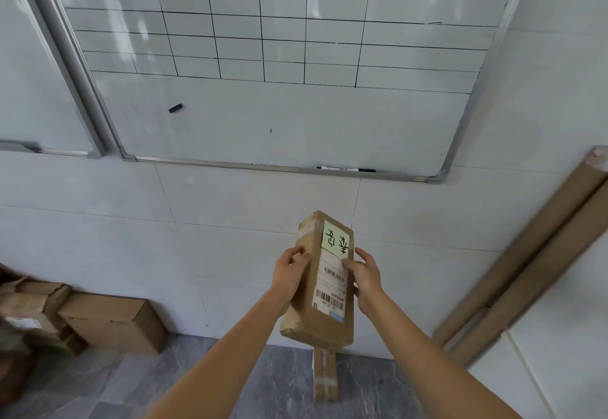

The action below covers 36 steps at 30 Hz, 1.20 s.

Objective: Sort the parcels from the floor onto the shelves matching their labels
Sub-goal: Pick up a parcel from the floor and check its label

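Your two bare forearms reach up from the bottom edge toward the middle of the view, and between them you hold a long brown cardboard parcel [320, 283] upright in the air in front of the tiled wall [230, 221]. Your left hand [289, 272] presses against the parcel's left face, fingers curled onto it; your right hand [365, 279] wraps the right edge, thumb lying on the front. Both grips are clamped on the parcel.

On the parcel's front face, a pale green note [336, 240] with handwritten black characters sits at 12 o'clock, and a white shipping label [330, 290] with barcodes runs below it toward 6 o'clock. I cannot read the characters.

Directly under the parcel, at 6 o'clock, a narrow taped cardboard parcel [325, 374] rests on the grey marbled floor [197, 379], against the wall. At 8 o'clock a pile of cardboard boxes [108, 321] lies on the floor beside the wall. At 4 o'clock two long cardboard tubes [526, 254] lean side by side against the wall.

Above, at 12 o'clock, a large whiteboard [279, 116] with a drawn grid hangs on the wall; a marker [345, 168] lies in its tray and a small black piece [175, 108] clings to its face. A second whiteboard [36, 89] shows at 10 o'clock.
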Tool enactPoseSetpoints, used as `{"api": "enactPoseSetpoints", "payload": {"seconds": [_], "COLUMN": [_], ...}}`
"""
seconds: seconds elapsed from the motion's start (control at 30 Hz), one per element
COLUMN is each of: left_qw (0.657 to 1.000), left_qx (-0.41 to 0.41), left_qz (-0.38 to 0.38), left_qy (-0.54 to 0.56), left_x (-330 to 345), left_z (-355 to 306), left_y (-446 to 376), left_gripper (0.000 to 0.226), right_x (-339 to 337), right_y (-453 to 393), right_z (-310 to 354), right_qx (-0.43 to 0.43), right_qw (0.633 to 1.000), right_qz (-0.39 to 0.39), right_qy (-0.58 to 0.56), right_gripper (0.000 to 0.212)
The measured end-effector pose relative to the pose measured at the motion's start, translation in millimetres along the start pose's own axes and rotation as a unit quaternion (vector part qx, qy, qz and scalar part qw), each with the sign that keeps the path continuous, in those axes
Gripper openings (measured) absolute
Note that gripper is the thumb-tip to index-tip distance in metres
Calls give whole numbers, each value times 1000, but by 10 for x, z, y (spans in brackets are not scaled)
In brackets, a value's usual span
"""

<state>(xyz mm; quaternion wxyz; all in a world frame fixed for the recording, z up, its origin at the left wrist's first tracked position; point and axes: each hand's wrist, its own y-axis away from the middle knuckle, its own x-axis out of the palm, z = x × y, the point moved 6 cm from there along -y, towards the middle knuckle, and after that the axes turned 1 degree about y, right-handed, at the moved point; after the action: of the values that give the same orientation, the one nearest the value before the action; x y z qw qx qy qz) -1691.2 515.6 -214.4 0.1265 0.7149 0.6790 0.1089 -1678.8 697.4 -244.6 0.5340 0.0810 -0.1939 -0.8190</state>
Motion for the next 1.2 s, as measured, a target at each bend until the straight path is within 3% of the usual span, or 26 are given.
{"api": "enactPoseSetpoints", "payload": {"seconds": [0.07,0.13,0.27,0.6,0.77,1.03,1.2], "left_qw": [1000,1000,998,997,996,991,990], "left_qx": [-7,-19,-41,-30,-36,-43,-71], "left_qz": [13,25,27,43,63,86,99], "left_qy": [-2,0,39,64,56,93,71], "left_x": [10,12,12,81,92,102,79], "left_z": [28,69,91,-23,75,50,49], "left_y": [-16,-41,-44,-124,-148,-146,-139], "left_gripper": [57,67,57,58,45,37,30], "right_x": [14,28,40,5,-29,-16,-49], "right_y": [21,28,24,-17,-64,-141,-92], "right_z": [18,29,108,244,251,258,204], "right_qx": [5,9,-15,-25,-25,15,51], "right_qw": [1000,1000,999,999,1000,999,998], "right_qz": [1,6,20,7,-6,18,20], "right_qy": [-8,-12,-32,-29,-14,27,34], "right_gripper": [58,54,36,40,39,48,43]}}
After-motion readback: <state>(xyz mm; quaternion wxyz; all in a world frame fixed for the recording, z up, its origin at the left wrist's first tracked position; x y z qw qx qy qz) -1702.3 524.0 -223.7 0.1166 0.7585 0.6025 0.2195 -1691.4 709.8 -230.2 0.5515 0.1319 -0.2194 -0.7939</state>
